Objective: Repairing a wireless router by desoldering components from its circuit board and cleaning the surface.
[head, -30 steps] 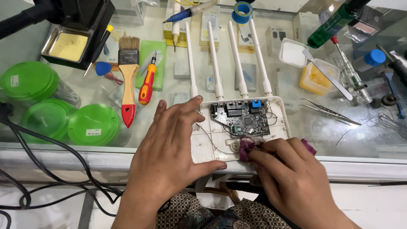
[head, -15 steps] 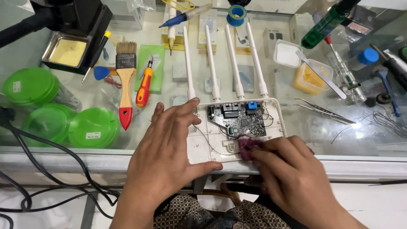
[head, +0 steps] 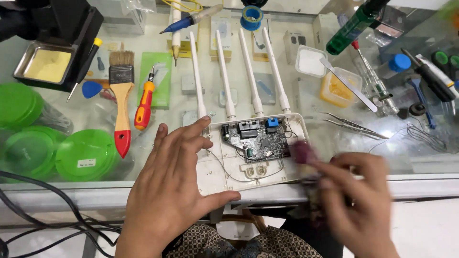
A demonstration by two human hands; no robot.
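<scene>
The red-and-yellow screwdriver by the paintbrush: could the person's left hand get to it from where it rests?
Probably yes. The left hand lies flat on the open router, and the screwdriver lies just beyond its fingertips on the glass, with nothing between them.

A glass tabletop carries an opened white router near its front edge, green lids at left, a paintbrush, a screwdriver, and tweezers at right.
</scene>
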